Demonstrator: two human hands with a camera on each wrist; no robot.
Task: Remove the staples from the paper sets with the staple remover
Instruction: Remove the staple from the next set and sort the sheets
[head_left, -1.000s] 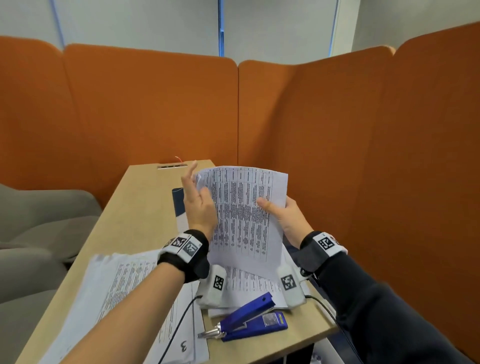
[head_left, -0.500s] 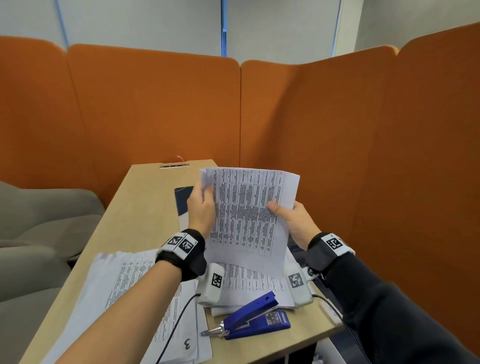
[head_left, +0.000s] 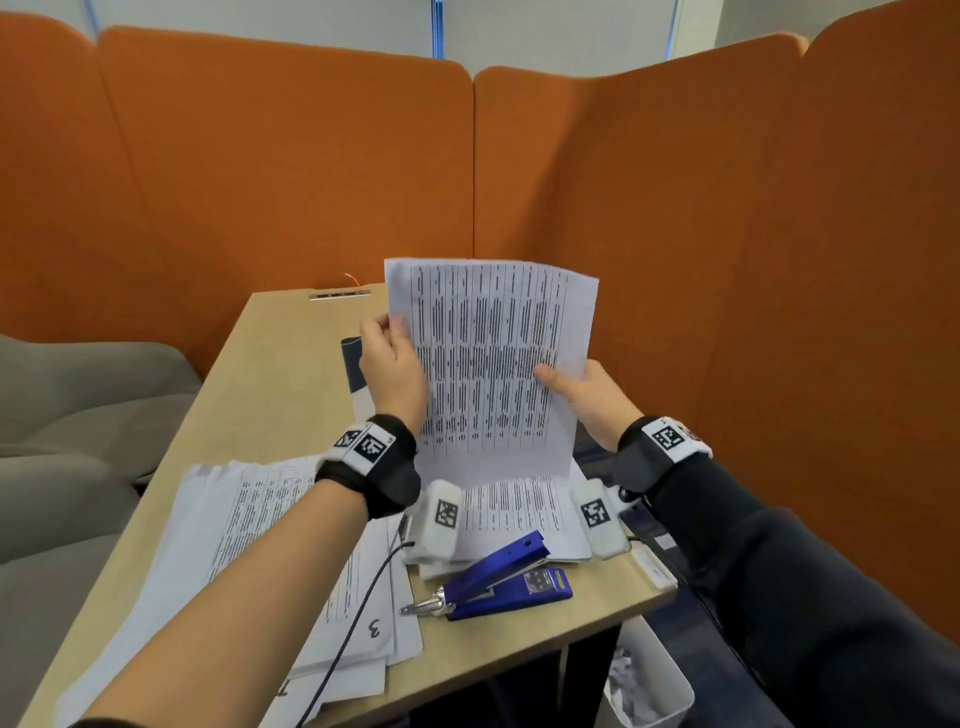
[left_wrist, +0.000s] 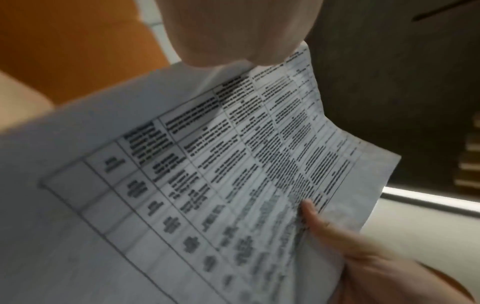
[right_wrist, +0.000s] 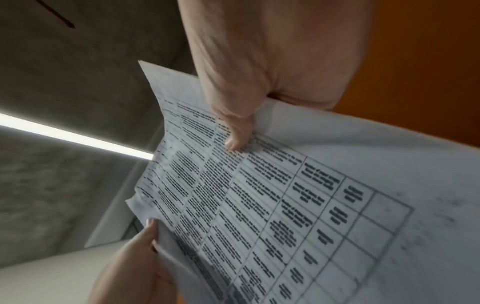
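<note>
A printed paper set (head_left: 488, 364) with a table on it is held upright above the desk. My left hand (head_left: 392, 358) grips its left edge, thumb and fingers curled round the sheets. My right hand (head_left: 582, 389) pinches the right edge, with the thumb (right_wrist: 233, 131) pressed on the front page. The same paper set (left_wrist: 233, 185) fills the left wrist view, and the paper set (right_wrist: 285, 205) fills the right wrist view. A blue staple remover (head_left: 498, 577) lies on the desk below the hands, touched by neither hand.
A spread pile of printed sheets (head_left: 249, 545) covers the near left of the wooden desk (head_left: 280, 374). More sheets (head_left: 514, 506) lie under the held set. Orange partitions (head_left: 727, 260) wall the desk behind and right. A white bin (head_left: 644, 686) with crumpled paper stands below the desk's right corner.
The paper set has been lifted higher and more upright. My left hand's fingers, spread a second ago, have closed on the paper's left edge. The right hand keeps its hold.
</note>
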